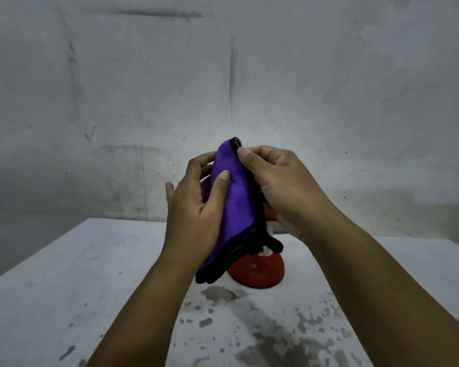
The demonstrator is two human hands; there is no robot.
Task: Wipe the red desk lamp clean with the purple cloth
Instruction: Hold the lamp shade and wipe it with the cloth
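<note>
Both hands grasp the purple cloth (233, 197): left hand (196, 215) cups it, right hand (281, 186) pinches its hem. Probably they're bunching it above the red desk lamp (257, 271), mostly hidden, to wipe.

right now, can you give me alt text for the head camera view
Two bare hands hold a purple cloth with black trim in front of a red desk lamp, the left hand gripping its side and the right hand pinching its top edge. The lamp stands on a stained white table before a scuffed wall.

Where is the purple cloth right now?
In the head view, the cloth is centre frame, held up between the left hand and right hand, above the table and covering most of the lamp.
</note>
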